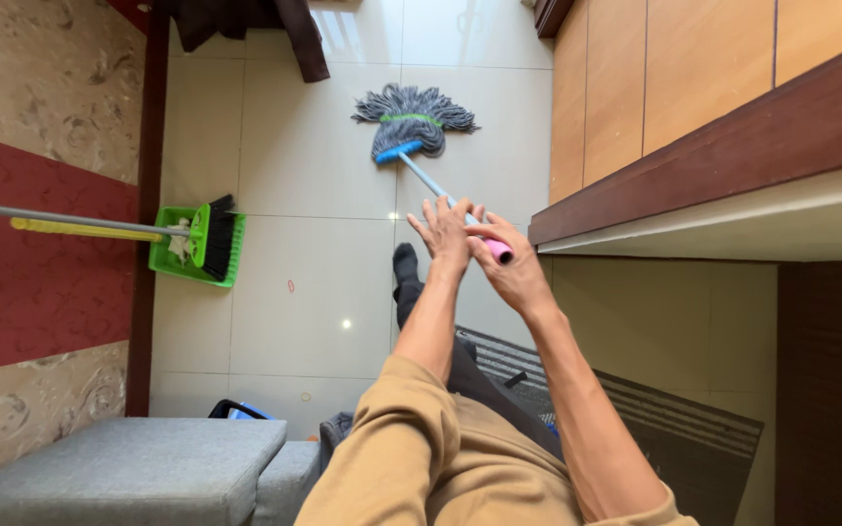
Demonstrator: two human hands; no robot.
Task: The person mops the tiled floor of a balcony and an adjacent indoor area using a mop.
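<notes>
Right hand (pixel 514 273) fingers wrap the pink end grip of the grey string mop with blue collar and pale handle (pixel 411 122); left hand (pixel 445 234) rests open-fingered against the handle. Mop head lies far on white floor tiles (pixel 304 156); green dustpan and broom (pixel 197 244) stand left.

right hand (pixel 516 275) clasps mop (pixel 414 122) handle's pink end | left hand (pixel 447 237) fingers spread beside it | mop head on floor (pixel 314 175)

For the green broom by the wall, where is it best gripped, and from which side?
Probably on the broom's long grey handle, away from the black bristles, which rest in the green dustpan. The handle leans toward the wall, so come from the open tiled-floor side.
</notes>
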